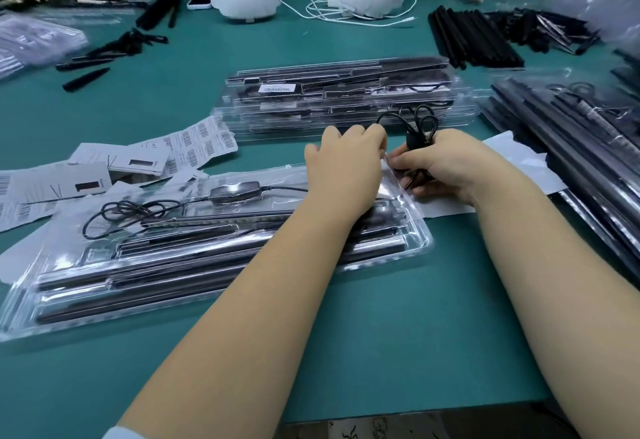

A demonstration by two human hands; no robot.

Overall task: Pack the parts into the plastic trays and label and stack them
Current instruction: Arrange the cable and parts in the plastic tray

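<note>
**Both hands at the far right end of the open tray**

A clear moulded plastic tray [420, 241] lies slantwise on the green table mat [381, 317], holding long dark rods [145, 281], a black inline control box [235, 193] and a loose coil of thin black cable [128, 215]; the left hand [346, 168] rests over the tray's far right end, fingers curled together, their tips meeting the right hand's at the tray corner, though what they pinch cannot be told; the right hand [446, 165] grips a small bundled black cable [417, 127], its loops standing up above the knuckles, fingers curled round it; a white paper sheet [519, 165] lies under that hand; just beyond the hands sits a stack of filled clear trays [346, 99], the top one bearing a white barcode label [277, 88]; loose white barcode label sheets [197, 144] lie left of the hands; dark bagged rods [571, 148] lie at the right; two white headsets [246, 0] stand at the far edge.
</note>
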